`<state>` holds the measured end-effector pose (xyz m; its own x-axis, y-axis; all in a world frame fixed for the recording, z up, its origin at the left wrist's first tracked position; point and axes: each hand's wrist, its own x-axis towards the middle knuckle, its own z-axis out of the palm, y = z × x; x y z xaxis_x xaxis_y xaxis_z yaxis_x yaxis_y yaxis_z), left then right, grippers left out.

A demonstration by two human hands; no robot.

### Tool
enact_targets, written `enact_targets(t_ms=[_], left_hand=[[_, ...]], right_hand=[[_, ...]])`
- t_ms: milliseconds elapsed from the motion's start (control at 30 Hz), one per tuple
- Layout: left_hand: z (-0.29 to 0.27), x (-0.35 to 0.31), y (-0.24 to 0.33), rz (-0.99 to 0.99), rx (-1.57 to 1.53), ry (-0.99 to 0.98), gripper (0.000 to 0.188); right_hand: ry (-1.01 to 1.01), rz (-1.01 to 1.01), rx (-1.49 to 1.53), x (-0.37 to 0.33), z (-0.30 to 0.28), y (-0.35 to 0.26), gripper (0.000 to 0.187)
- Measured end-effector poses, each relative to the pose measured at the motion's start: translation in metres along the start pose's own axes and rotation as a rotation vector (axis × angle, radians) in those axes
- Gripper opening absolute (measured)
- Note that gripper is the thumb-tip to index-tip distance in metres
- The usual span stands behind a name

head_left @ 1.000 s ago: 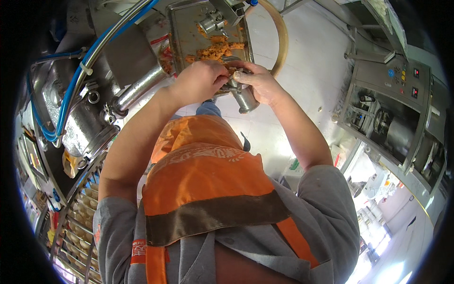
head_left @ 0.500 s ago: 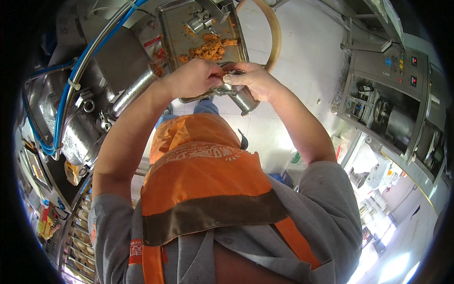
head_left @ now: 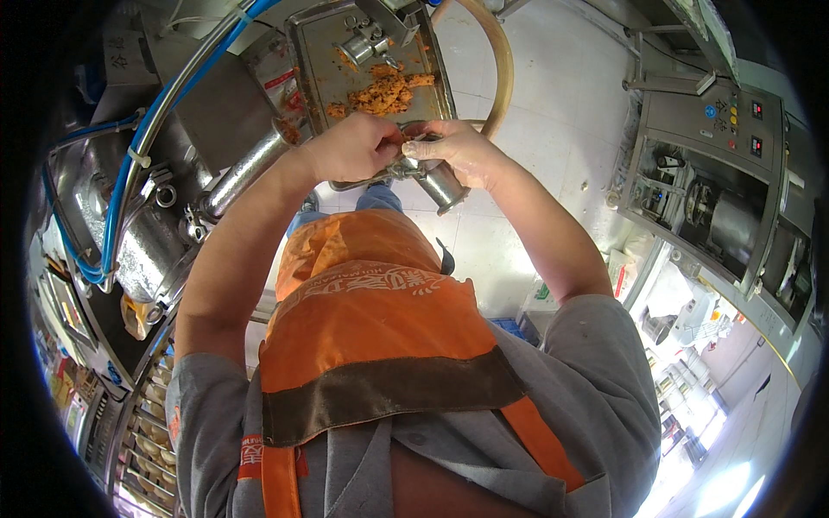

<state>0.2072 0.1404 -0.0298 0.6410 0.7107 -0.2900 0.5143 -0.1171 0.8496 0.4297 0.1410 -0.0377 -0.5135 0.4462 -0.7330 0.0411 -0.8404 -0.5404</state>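
Close together over the near edge of a metal tray (head_left: 308, 65), both my hands work at a short steel pipe fitting (head_left: 442, 187). My right hand (head_left: 458, 151) is wrapped round its upper part, fingers curled over the rim and thumb toward the left. The fitting's flanged end tilts down toward me, below that hand. My left hand (head_left: 356, 147) is closed at the fitting's left side, its fingertips pressed near the opening; what they pinch, if anything, is hidden. On the tray lies a heap of orange crumbly filling (head_left: 384, 93).
A steel clamp-like part (head_left: 363, 45) sits at the tray's far end. To the left are a long steel tube (head_left: 246, 173) and blue hoses (head_left: 129, 160). A beige hose (head_left: 503, 65) curves right of the tray. An open machine cabinet (head_left: 712, 186) stands at the right.
The fitting has tilted and shifted slightly left in my right hand. My left hand has moved a little lower, staying beside it.
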Motion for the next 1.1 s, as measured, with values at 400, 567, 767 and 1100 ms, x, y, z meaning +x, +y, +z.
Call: enact_targets(t_ms=[400,567,767,1100], left_hand=[[-0.005,0.002,-0.006,-0.081,0.000,0.025,0.023],[-0.010,0.011,-0.030,-0.196,-0.050,0.195,0.023],[-0.006,0.027,-0.033,-0.274,0.234,0.406,0.019],[-0.005,-0.120,0.049,-0.232,-0.016,0.665,0.011]], right_hand=[[0.002,-0.018,-0.020,-0.004,0.002,0.009,0.047],[0.078,-0.015,-0.034,-0.006,-0.006,0.018,0.045],[0.125,0.056,-0.293,0.047,-0.029,0.025,0.044],[0.163,0.470,-0.298,0.196,-0.077,0.048,0.023]])
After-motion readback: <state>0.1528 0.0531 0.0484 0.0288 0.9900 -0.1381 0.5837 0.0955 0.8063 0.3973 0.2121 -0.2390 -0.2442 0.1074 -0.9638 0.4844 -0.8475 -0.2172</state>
